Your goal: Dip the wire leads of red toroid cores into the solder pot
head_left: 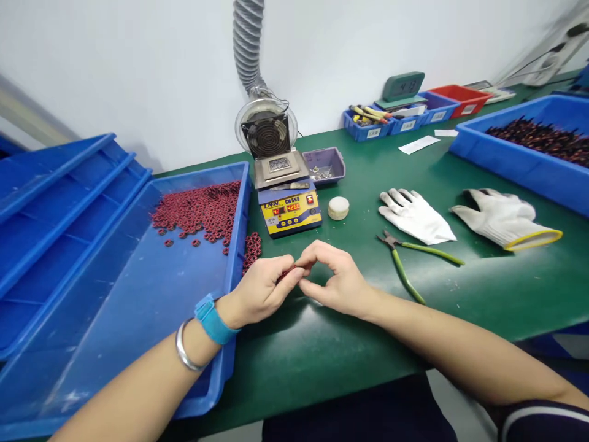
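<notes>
My left hand (264,288) is closed, with a small sliver of red wire-wound coil (284,274) showing between thumb and fingers. My right hand (334,276) meets it, its fingertips pinched together at the end of that piece; what they grip is too small to make out. Just behind my left hand, a small group of red ring coils (252,250) lies on the green table (294,362) beside the blue tray (138,294). Many more red ring coils (202,212) are heaped at the far end of that tray.
Behind my hands stands a yellow-and-blue solder pot (292,215) under a fume hose (248,46). Near it are a round white tin (338,207) and a purple bin (338,166). Green-handled cutters (405,264) and white gloves (418,218) lie right. A blue bin (515,162) holds dark parts.
</notes>
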{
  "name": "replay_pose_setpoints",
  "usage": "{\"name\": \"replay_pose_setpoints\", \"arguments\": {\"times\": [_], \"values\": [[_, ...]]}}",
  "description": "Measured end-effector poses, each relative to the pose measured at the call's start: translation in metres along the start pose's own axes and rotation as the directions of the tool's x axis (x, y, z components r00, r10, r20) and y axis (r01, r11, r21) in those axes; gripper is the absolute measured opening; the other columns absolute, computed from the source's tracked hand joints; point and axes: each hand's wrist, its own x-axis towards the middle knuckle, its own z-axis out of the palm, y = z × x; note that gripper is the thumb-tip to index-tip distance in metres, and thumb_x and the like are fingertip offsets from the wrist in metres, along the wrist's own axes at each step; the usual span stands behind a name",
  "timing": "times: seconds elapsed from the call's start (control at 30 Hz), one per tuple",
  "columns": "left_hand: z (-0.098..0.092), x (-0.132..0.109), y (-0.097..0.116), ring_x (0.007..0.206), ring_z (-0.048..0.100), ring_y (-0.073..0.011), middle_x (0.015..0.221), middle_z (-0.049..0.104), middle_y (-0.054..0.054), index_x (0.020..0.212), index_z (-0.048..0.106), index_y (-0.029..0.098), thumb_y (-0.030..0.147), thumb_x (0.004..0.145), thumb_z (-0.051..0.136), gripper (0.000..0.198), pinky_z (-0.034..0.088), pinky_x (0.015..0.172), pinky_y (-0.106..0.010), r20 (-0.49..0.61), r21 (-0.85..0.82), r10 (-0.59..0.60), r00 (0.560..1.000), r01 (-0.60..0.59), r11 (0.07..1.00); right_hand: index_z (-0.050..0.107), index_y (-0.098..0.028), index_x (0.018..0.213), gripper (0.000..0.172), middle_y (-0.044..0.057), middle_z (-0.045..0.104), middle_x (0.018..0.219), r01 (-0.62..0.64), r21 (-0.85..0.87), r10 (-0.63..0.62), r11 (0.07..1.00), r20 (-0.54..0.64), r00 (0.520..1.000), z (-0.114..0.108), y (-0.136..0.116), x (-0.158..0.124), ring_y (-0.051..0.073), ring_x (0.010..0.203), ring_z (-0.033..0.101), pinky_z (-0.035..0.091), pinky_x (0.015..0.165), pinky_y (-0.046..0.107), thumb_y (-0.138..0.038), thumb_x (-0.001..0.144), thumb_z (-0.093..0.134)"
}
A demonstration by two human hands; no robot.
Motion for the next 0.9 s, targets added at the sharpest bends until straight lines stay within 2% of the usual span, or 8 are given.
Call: {"name": "replay_pose_setpoints", "arguments": {"times": [0.17,0.37,0.47,0.53,0.6,0.73,0.83,0.9], "values": [[0.000,-0.002,0.004,0.048,0.042,-0.0082,0.054,0.047,0.003,0.064,0.049,0.017,0.031,0.096,0.036,0.038,0.034,0.049,-0.021,-0.057,-0.062,0.077,0.995,-0.081,0.995,0.060,-0.017,0.082,0.011,0.000,0.059,0.075,-0.091,0.200,0.086,0.976,0.034,0.996,-0.001,-0.002,0.000,0.011,0.068,0.059,0.051,0.068,0.027,-0.017,0.075,0.068],[-0.006,-0.002,0.004,0.043,0.043,-0.0080,0.046,0.047,0.002,0.055,0.046,0.018,0.039,0.097,0.040,0.047,0.035,0.046,-0.022,-0.178,-0.219,-0.076,0.981,0.036,0.975,0.060,-0.016,0.081,0.011,0.001,0.059,0.076,-0.066,0.291,0.064,0.954,0.017,0.998,-0.003,-0.002,0.000,0.011,0.068,0.058,0.052,0.069,0.028,-0.017,0.077,0.070],[-0.016,-0.001,-0.004,0.042,0.043,-0.0083,0.046,0.040,0.004,0.055,0.041,0.019,0.041,0.094,0.046,0.046,0.036,0.046,-0.023,-0.486,-0.400,-0.225,0.845,0.013,0.916,0.059,-0.016,0.081,0.011,0.002,0.059,0.076,-0.002,0.252,0.015,0.968,-0.051,0.999,-0.004,-0.003,0.002,0.012,0.069,0.058,0.052,0.068,0.029,-0.016,0.077,0.069],[-0.023,-0.002,-0.009,0.045,0.044,-0.0094,0.049,0.041,0.004,0.058,0.044,0.019,0.046,0.092,0.048,0.044,0.037,0.047,-0.024,-0.573,-0.456,-0.290,0.766,-0.005,0.890,0.059,-0.017,0.082,0.010,0.002,0.059,0.077,0.047,0.213,-0.030,0.976,-0.082,0.996,-0.005,-0.003,0.003,0.012,0.070,0.058,0.052,0.068,0.030,-0.015,0.078,0.068],[-0.025,-0.003,-0.010,0.052,0.050,-0.0116,0.057,0.051,0.001,0.066,0.052,0.019,0.056,0.090,0.046,0.044,0.041,0.050,-0.025,-0.498,-0.452,-0.290,0.817,0.041,0.891,0.059,-0.017,0.082,0.010,0.002,0.059,0.077,0.083,0.167,-0.069,0.982,-0.090,0.994,-0.004,-0.003,0.003,0.012,0.070,0.058,0.052,0.068,0.030,-0.014,0.078,0.068],[-0.016,-0.004,0.002,0.063,0.052,-0.0139,0.070,0.057,-0.002,0.075,0.057,0.017,0.060,0.085,0.051,0.045,0.043,0.057,-0.027,-0.183,-0.316,-0.217,0.959,0.151,0.936,0.060,-0.018,0.084,0.009,0.002,0.060,0.077,0.113,0.098,-0.106,0.989,-0.070,0.992,-0.002,-0.002,0.000,0.013,0.070,0.058,0.052,0.068,0.030,-0.014,0.078,0.066],[-0.010,-0.002,0.011,0.063,0.050,-0.0126,0.067,0.056,-0.001,0.068,0.055,0.016,0.046,0.087,0.056,0.035,0.043,0.061,-0.026,-0.136,-0.279,-0.227,0.964,0.183,0.943,0.059,-0.018,0.083,0.009,0.002,0.060,0.076,0.121,0.094,-0.118,0.988,-0.043,0.992,0.000,-0.002,-0.001,0.012,0.069,0.058,0.051,0.067,0.029,-0.015,0.079,0.067],[-0.011,-0.001,0.010,0.061,0.050,-0.0115,0.065,0.056,0.000,0.066,0.055,0.017,0.040,0.088,0.056,0.032,0.043,0.060,-0.026,-0.244,-0.336,-0.266,0.933,0.176,0.925,0.059,-0.017,0.082,0.009,0.002,0.060,0.076,0.110,0.102,-0.108,0.989,-0.026,0.994,0.000,-0.002,-0.001,0.012,0.068,0.058,0.051,0.067,0.028,-0.015,0.078,0.068]]}}
